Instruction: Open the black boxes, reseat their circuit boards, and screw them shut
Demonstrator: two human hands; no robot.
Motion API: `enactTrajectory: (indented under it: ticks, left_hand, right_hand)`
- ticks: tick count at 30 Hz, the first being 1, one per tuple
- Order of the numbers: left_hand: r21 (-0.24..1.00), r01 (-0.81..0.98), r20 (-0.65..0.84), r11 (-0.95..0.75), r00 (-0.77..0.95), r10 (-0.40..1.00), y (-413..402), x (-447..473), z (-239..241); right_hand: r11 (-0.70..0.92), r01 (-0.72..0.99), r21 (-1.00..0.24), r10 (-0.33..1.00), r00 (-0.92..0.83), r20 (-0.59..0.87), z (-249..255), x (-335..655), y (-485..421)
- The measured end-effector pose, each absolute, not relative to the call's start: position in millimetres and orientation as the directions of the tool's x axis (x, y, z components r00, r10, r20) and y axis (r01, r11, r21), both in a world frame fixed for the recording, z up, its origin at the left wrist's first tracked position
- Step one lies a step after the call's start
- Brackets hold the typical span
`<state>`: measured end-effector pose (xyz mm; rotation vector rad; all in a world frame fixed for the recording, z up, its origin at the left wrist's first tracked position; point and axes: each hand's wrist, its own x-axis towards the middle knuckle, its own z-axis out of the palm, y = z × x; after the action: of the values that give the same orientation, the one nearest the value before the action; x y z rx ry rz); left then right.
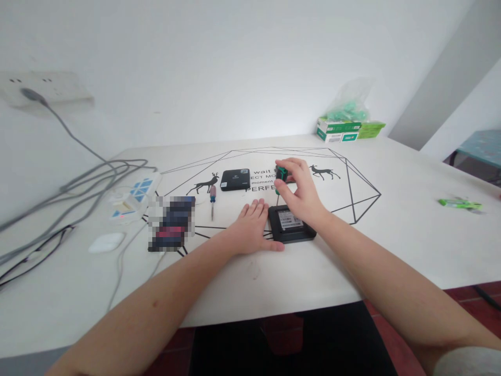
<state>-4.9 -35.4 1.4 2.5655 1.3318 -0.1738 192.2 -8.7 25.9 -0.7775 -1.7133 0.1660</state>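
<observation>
A small black box (291, 224) with a white label on top lies on the white table (250, 282) in front of me. My left hand (254, 227) rests flat on the table, fingers stretched out, its thumb against the box's near left edge. Above the box's far end, my right hand (299, 190) is closed on the green and black handle of a screwdriver (281, 175) held upright. A second black box (235, 179) lies farther back. Another screwdriver (212, 199) with a red and blue handle lies to its left.
A power strip (135, 198) with grey cables sits at the left, beside a white case (106, 242) and a blurred dark item (172, 223). Green and white boxes with a plastic bag (344, 125) stand at the back right. A green packet (460, 203) lies far right.
</observation>
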Motion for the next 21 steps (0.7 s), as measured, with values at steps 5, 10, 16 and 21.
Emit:
enactTrajectory:
  ticks: [5, 10, 16, 21]
  left_hand:
    - [0.16, 0.814, -0.215, -0.559, 0.581, 0.785, -35.2, -5.0, 1.6]
    - [0.151, 0.817, -0.226, -0.557, 0.577, 0.785, -35.0, -5.4, 2.3]
    - [0.148, 0.814, -0.207, -0.561, 0.58, 0.788, -33.6, -7.0, -1.2]
    - [0.145, 0.813, -0.209, -0.564, 0.582, 0.786, -33.7, -6.9, -2.0]
  right_hand:
    - [0.747, 0.456, -0.484, 0.563, -0.048, 0.825, 28.8, 192.3, -10.6]
    - [0.749, 0.396, -0.53, 0.584, -0.018, 0.812, 23.7, 190.8, -6.4]
    - [0.728, 0.348, -0.59, 0.622, 0.025, 0.782, 21.1, 190.1, -4.5]
    - [0.722, 0.334, -0.606, 0.626, 0.056, 0.777, 22.6, 192.3, -5.3]
